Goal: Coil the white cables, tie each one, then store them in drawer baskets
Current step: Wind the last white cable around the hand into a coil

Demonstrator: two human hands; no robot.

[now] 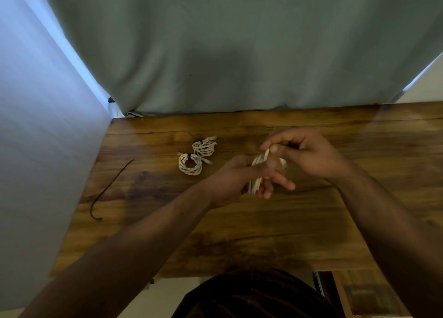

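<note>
Grey cloth (239, 42) hangs behind a wooden table (263, 233). Over its middle, the left hand (230, 181) grips a white cable coil (256, 185), and the right hand (309, 152) pinches the cable's loose end. At their 10 o'clock lies one tied coil (190, 165), just beside a second tied coil (204, 147). A dark cord (107, 188) lies at 9 o'clock.

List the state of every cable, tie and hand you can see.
Far cable coil: coiled, tied, lying on the wooden table.
Near cable coil: coiled, tied, beside it.
Third white cable: coiled, no tie visible, in both hands.
Loose dark tie: unused, on the table's left.
Left hand: holds that coil.
Right hand: pinches the cable's end.
</note>
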